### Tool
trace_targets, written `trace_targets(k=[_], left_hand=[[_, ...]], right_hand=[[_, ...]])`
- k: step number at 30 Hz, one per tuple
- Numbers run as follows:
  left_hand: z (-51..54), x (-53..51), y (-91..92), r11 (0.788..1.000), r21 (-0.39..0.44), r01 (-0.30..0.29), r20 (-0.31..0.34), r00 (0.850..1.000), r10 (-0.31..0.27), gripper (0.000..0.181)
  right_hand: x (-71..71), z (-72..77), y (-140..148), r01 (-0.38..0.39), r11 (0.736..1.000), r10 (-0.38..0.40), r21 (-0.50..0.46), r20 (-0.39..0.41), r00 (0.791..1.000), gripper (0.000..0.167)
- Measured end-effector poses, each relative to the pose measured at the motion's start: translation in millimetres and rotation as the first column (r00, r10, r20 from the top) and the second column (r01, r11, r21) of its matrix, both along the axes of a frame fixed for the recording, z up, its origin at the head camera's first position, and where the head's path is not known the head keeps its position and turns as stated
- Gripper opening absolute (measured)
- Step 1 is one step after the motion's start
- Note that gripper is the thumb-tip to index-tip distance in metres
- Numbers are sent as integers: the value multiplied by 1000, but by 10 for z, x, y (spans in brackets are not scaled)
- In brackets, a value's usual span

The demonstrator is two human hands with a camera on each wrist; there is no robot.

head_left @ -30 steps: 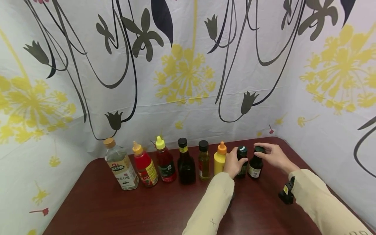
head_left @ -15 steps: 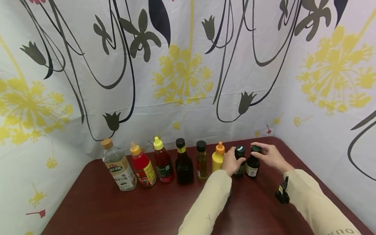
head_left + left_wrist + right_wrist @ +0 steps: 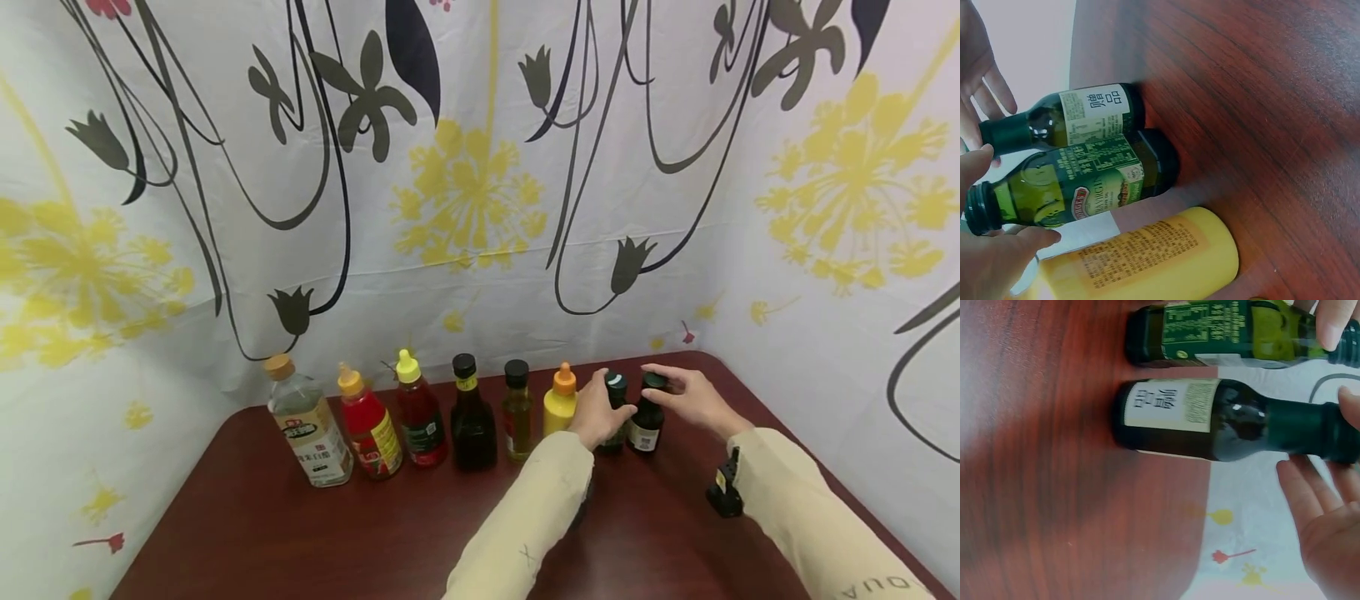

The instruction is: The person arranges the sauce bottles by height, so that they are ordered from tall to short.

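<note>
My left hand (image 3: 597, 415) holds the neck of a green olive oil bottle (image 3: 1100, 184), its thumb and a finger on either side just below the cap. Just to the right, my right hand (image 3: 699, 402) grips a small dark glass bottle (image 3: 1235, 422) by its green-wrapped neck and cap. Both bottles stand upright, close together, at the right end of a row; a pale label faces out on the dark one. Directly left of my left hand is a yellow squeeze bottle (image 3: 559, 410) with an orange nozzle, partly hidden by that hand.
Further left stand an oil bottle (image 3: 517, 412) with a black cap, a dark sauce bottle (image 3: 473, 425), two red squeeze bottles and a clear vinegar bottle (image 3: 311, 429). The reddish-brown table (image 3: 315, 542) meets a flower-patterned cloth (image 3: 465, 317) behind.
The small dark bottle and my right hand have shifted slightly left toward the olive oil bottle. My left hand stays at the olive oil bottle's neck.
</note>
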State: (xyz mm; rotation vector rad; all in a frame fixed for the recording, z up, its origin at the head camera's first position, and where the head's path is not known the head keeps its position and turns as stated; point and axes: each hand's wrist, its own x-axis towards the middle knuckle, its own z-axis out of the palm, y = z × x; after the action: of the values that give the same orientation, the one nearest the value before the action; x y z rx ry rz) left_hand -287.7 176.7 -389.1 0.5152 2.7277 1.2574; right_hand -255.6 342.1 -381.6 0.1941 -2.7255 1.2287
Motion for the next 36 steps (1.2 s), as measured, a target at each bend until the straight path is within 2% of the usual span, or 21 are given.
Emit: trace_targets(k=[3,6,11,15,18,22,26,28,31,34,36], left_hand=[[17,28,-37,999,-4,47,-47,998,-47,63],[2,54,-121,994,25,102,-85,991,-99,63],[-49,96,-252,985,58,165,-158,975,-154,64],[-30,145,-374,972,41,230,-236,948,-214,62],[4,184,-518,958,23,287,-253,929,-272,60],[70,223,-779,937,24,348,-248,910,-332,56],[163,227,-1082,925,-4,379,-304,881,-363,53],[210,231,-1250,922,-18,386,-321,871,-371,51],[280,245,-1518,923,-14,385,-317,873,-370,48],[332,256,-1783,931,-8,365,-306,885,-350,45],[347,258,-1957,937,-21,348,-323,885,-336,43]], right_hand=[[10,81,49,-17,1000,17,4,38,999,58],[18,163,86,-11,1000,11,-11,64,998,63],[23,289,142,9,999,-7,-39,39,999,62],[27,388,171,16,999,-16,-37,-1,1000,58],[42,466,168,15,999,-16,-32,-22,1000,57],[79,556,126,18,1000,-19,-25,-69,997,54],[113,617,77,6,998,-15,-64,-147,989,47],[129,639,59,-9,997,-6,-81,-181,983,44],[153,664,35,-20,997,2,-72,-242,970,40],[188,689,21,5,999,-20,-51,-293,956,36],[229,700,26,28,999,-38,-36,-322,946,33]])
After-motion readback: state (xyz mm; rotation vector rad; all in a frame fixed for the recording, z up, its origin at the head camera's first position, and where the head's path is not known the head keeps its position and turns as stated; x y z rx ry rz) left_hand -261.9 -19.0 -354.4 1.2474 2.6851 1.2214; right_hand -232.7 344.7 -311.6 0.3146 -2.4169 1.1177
